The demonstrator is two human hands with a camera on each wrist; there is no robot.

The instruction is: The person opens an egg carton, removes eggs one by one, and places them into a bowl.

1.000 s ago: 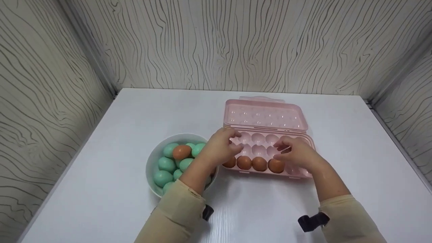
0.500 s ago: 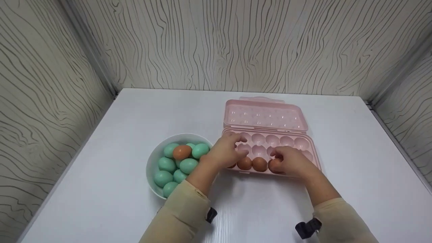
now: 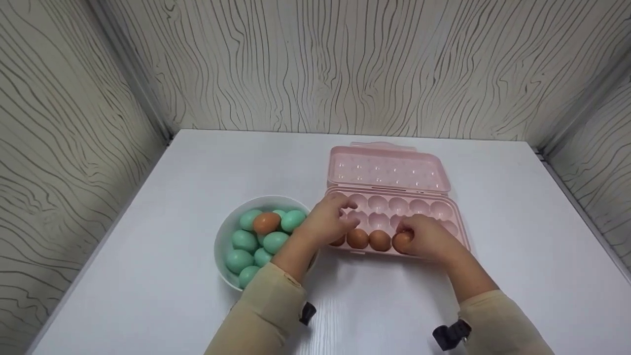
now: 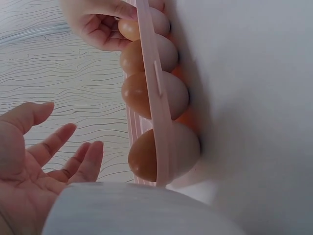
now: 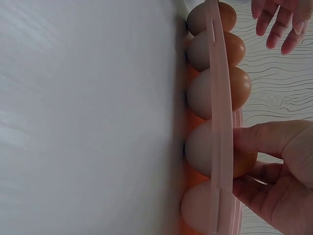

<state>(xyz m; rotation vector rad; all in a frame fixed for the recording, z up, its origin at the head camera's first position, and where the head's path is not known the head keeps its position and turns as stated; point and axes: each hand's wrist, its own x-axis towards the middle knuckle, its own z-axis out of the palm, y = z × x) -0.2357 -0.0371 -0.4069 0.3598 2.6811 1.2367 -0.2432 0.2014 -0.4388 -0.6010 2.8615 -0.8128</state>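
My right hand (image 3: 428, 237) pinches a brown egg (image 3: 402, 242) that sits in a front-row cup of the pink egg carton (image 3: 458, 217). In the right wrist view the thumb and fingers lie on either side of that egg (image 5: 244, 164). Further left in the same row are other brown eggs (image 3: 357, 238), apart from my right hand. Over the carton's left end hovers my left hand (image 3: 326, 221), its fingers spread and holding nothing; the left wrist view shows its palm (image 4: 34, 181) beside the carton. Part of the row is hidden behind both hands.
To the left stands a white bowl (image 3: 224, 231) of green eggs (image 3: 244, 240), with a brown egg (image 3: 266, 223) on top; my left forearm crosses its edge. The carton's lid (image 3: 389, 167) lies open at the back. Wood-patterned walls bound the white table (image 3: 172, 197).
My right hand has come down and left onto the brown egg and closed its fingers round it. My left hand has shifted slightly right and stays over the carton.
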